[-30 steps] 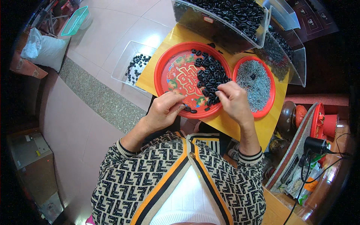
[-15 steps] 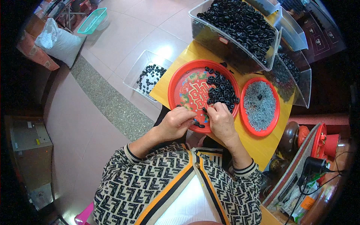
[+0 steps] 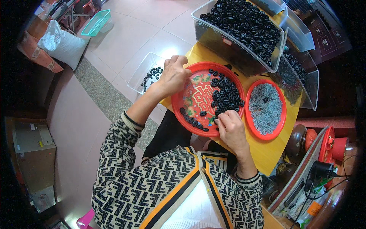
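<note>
A round red tray (image 3: 195,96) lies on a yellow table (image 3: 267,152), with a heap of small black ring-shaped pieces (image 3: 227,96) on its right half and a few along its near rim. My left hand (image 3: 173,76) hovers over the tray's far left rim with its fingers curled shut; what it holds is hidden. It is close to a clear bin (image 3: 142,69) on the floor that holds some black pieces. My right hand (image 3: 230,128) rests at the tray's near rim, its fingertips pinched on black pieces there.
A smaller red plate (image 3: 248,114) of grey bits sits right of the tray. Behind it stands a large clear bin (image 3: 228,47) full of black pieces, with more clear bins (image 3: 305,76) beside it. A teal basket (image 3: 97,23) and a white bag (image 3: 63,44) lie on the floor.
My left hand has left the tray's near rim and swung out to its far left edge, toward the floor bin. My right hand stays at the near rim. The view has shifted.
</note>
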Demonstrator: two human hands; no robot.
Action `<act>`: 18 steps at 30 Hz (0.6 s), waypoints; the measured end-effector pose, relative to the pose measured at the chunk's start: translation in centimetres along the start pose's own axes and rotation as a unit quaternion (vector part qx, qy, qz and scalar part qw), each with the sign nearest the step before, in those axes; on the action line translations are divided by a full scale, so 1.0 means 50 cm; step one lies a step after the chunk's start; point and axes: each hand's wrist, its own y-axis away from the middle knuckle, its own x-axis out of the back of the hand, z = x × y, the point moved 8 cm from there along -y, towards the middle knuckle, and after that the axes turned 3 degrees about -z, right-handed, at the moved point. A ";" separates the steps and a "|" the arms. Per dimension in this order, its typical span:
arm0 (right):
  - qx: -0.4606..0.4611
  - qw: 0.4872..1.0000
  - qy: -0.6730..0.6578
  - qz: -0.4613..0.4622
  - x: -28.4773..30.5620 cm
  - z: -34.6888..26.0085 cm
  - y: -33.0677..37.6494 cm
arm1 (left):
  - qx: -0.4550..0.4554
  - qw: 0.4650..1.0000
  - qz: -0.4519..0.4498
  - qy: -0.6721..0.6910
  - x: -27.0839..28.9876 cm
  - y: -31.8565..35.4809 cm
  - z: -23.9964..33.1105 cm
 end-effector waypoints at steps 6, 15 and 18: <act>0.005 1.000 -0.020 0.013 0.004 0.001 0.012 | 0.012 0.998 -0.066 0.022 -0.041 -0.015 -0.015; -0.013 1.000 -0.019 0.020 0.018 0.006 -0.001 | -0.015 0.998 -0.049 0.023 -0.076 -0.013 -0.011; -0.028 0.999 0.002 -0.033 0.029 0.027 0.002 | -0.025 0.999 0.011 0.031 -0.062 -0.006 -0.023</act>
